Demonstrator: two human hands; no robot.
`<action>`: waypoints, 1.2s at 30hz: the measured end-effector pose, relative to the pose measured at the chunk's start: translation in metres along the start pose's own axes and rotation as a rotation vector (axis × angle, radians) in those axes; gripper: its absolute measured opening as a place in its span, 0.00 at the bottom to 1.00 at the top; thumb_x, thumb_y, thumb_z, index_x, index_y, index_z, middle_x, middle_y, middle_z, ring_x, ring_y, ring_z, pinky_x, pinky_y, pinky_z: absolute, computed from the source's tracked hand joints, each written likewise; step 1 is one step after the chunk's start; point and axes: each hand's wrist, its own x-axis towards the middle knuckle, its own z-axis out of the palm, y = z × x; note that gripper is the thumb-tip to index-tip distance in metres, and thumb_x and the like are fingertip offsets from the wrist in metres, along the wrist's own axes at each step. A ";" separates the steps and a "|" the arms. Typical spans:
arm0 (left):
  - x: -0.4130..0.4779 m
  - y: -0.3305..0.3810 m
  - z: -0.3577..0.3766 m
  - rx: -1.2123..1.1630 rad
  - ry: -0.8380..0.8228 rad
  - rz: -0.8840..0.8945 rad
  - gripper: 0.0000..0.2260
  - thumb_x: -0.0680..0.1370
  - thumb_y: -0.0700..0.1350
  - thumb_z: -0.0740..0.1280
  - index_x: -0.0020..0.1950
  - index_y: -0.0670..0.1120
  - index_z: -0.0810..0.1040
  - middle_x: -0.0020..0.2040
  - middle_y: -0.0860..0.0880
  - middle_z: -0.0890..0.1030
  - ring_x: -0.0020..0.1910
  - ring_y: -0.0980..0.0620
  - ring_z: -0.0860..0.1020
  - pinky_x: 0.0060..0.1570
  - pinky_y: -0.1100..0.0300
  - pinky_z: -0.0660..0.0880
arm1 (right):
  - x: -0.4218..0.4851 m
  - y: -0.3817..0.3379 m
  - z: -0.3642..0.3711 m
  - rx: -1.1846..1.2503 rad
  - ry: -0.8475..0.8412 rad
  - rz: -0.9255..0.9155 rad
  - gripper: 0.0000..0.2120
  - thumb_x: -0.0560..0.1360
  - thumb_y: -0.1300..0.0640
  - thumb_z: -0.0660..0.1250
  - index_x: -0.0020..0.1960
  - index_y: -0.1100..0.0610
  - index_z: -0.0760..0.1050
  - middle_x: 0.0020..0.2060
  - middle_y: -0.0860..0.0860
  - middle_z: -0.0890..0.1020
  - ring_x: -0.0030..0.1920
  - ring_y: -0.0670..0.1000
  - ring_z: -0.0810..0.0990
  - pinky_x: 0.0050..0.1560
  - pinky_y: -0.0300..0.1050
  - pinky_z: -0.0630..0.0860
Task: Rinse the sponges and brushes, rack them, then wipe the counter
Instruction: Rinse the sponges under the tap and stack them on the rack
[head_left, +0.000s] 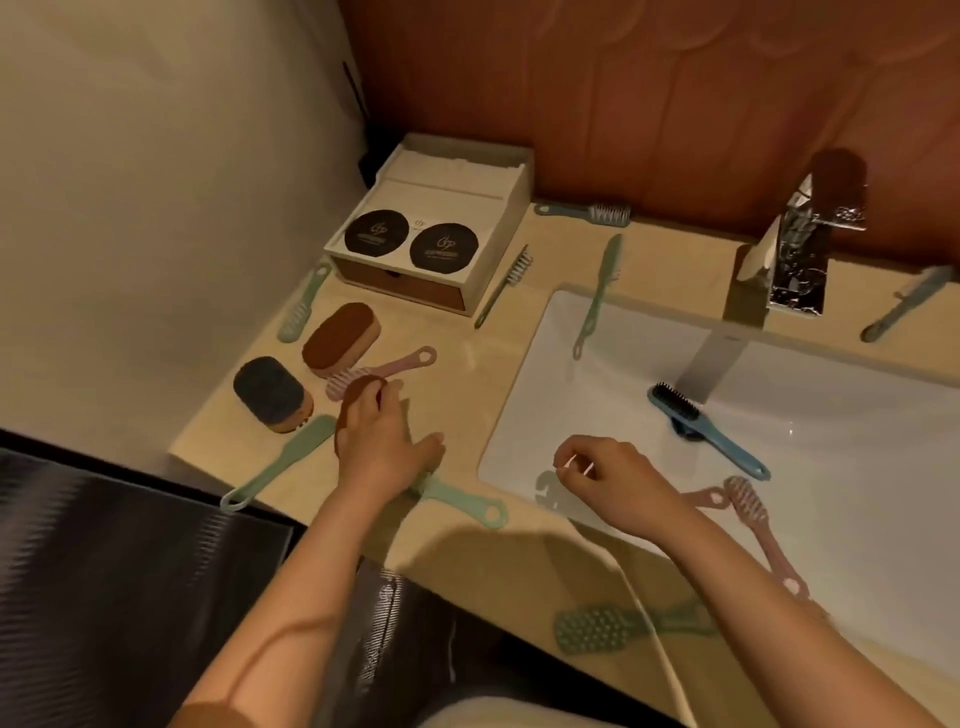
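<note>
The left hand (387, 441) is gripping a brown oval scrub sponge (358, 397), fingers curled round it, near the left front corner of the beige stone counter (467, 353). The sponge is lying just beside a pink plastic brush (387, 368) and near a dark grey oval sponge (270, 392).

The right hand (597, 467) is hovering over the near left corner of the white ceramic sink (545, 395), fingers curled. It seems to be pinching a thin white strand (whether this is truly held cannot be told).

Hazards:
- The left wrist is lying over a mint-green long-handled brush (462, 503); a careless lift could sweep it off the front edge.
- A green round-headed brush (597, 630) is lying at that edge beside the right forearm and is equally exposed.
- Two pale pink brushes (748, 519) are resting across the sink's near rim and could slide in.
</note>
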 end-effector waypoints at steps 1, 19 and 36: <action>0.003 -0.012 0.002 -0.009 0.041 -0.048 0.37 0.72 0.56 0.69 0.74 0.47 0.54 0.75 0.44 0.55 0.72 0.41 0.57 0.68 0.47 0.60 | 0.002 -0.003 0.009 0.001 -0.008 0.006 0.05 0.76 0.55 0.60 0.47 0.49 0.75 0.41 0.47 0.80 0.43 0.50 0.78 0.46 0.48 0.74; 0.013 -0.018 -0.014 -0.497 0.222 0.157 0.37 0.71 0.47 0.73 0.73 0.54 0.55 0.69 0.48 0.67 0.68 0.48 0.65 0.64 0.54 0.65 | 0.023 -0.054 0.023 0.372 0.040 0.010 0.09 0.77 0.54 0.61 0.57 0.50 0.74 0.45 0.50 0.78 0.44 0.47 0.79 0.45 0.38 0.74; 0.028 0.038 -0.058 -0.566 -0.022 0.461 0.24 0.76 0.50 0.66 0.70 0.52 0.65 0.66 0.56 0.67 0.66 0.56 0.66 0.65 0.54 0.67 | 0.048 -0.083 -0.020 1.269 0.261 0.164 0.15 0.78 0.60 0.61 0.64 0.54 0.70 0.43 0.48 0.82 0.44 0.47 0.81 0.36 0.38 0.76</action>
